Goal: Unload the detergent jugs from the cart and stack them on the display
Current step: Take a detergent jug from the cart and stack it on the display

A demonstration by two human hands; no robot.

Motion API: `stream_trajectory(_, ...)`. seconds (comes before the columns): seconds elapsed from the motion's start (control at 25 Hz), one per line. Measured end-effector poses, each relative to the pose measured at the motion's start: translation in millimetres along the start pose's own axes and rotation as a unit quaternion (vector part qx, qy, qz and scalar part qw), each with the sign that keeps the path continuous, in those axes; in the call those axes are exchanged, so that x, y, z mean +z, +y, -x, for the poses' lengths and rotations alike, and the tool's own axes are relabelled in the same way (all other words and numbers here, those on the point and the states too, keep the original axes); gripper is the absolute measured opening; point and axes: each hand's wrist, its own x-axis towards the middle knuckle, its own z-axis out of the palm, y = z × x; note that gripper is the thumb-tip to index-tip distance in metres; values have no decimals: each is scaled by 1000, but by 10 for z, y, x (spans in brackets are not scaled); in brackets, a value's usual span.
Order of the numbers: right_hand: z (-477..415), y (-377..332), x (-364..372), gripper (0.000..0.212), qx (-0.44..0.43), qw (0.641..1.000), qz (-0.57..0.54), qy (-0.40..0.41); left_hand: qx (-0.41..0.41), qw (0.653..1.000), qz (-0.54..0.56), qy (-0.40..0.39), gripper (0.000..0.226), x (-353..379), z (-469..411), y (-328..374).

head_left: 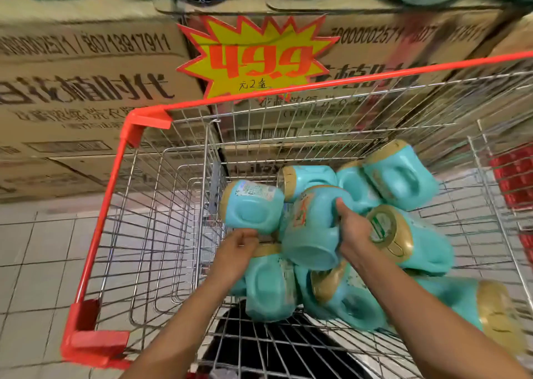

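Eight or so teal jugs [403, 176] with gold caps lie tumbled on their sides in the wire cart [100, 228], right of centre in the frame. Right hand [356, 234] clasps the middle jug [311, 234], thumb over its flank, fingers hidden behind it. Left hand [238, 247] has its fingers curled in under the left jug [251, 208], just above a gold cap; cannot tell whether it actually holds that jug.

Display [86, 90] of stacked cardboard cases fills the upper frame, with more jugs along the top edge. Starburst price sign [256, 58] sits at upper centre.

Judgement: jugs look full, so probably heavy for their size. Walls are stiff moulded plastic, smooth, likely slick under a palm. The side recess and moulded handle look the surest purchase, and a hand under the base would steady the lift. Pile is loose, so drawing one out may shift its neighbours.
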Motion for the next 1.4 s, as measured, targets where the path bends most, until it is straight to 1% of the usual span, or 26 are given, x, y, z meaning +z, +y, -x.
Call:
stream_trajectory(0.08,305,-99,-126,26,0,998,-40,-41,5,999,34,-22,13,30,31,85)
stream_trajectory(0.2,827,-218,-276,30,-14,992,-72,-107,-12,990,120,-67,37,93,60,249)
stream_trajectory(0.24,1003,-249,-337,28,-10,985,-97,-139,-18,981,171,-86,42,96,85,306)
stream_trajectory(0.28,1163,-272,-394,28,-6,977,-123,-172,-28,964,239,-112,46,78,122,356)
stream_trajectory(0.32,1300,-295,-440,30,-6,971,-143,-193,-40,940,308,-144,51,44,168,400)
stream_trajectory(0.4,1499,-345,-493,33,-24,965,-164,-204,-37,898,394,-191,58,-56,280,462)
stream_trajectory(0.44,1567,-380,-494,33,-36,964,-166,-204,-17,891,407,-202,59,-106,336,485)
stream_trajectory(0.52,1647,-458,-472,35,-65,967,-143,-202,37,894,402,-192,60,-178,459,538)
stream_trajectory(0.6,1699,-523,-429,40,-103,968,-97,-207,86,901,392,-164,58,-274,598,561)
stream_trajectory(0.76,1852,-542,-203,46,-157,953,-16,-258,181,902,377,-110,57,-652,916,501)
stream_trajectory(0.8,1902,-530,-119,50,-166,946,4,-280,204,903,368,-86,57,-754,982,478)
stream_trajectory(0.88,2044,-498,70,55,-180,926,35,-330,234,898,372,-12,54,-938,1158,411)
stream_trajectory(0.96,2204,-490,249,53,-192,905,46,-376,239,879,408,66,53,-1081,1349,348)
stream_trajectory(1.08,2546,-464,534,42,-196,869,67,-449,223,839,464,179,57,-1304,1677,179)
stream_trajectory(1.2,2952,-336,844,35,-197,825,79,-523,236,815,470,245,43,-1647,2020,-19)
stream_trajectory(1.24,3116,-256,960,33,-197,808,87,-548,243,807,468,266,45,-1782,2145,-116)
stream_trajectory(1.32,3415,-93,1193,34,-198,780,102,-585,248,793,468,302,54,-2043,2345,-305)
stream_trajectory(1.4,3721,93,1445,37,-209,755,113,-612,249,781,466,333,54,-2333,2513,-507)
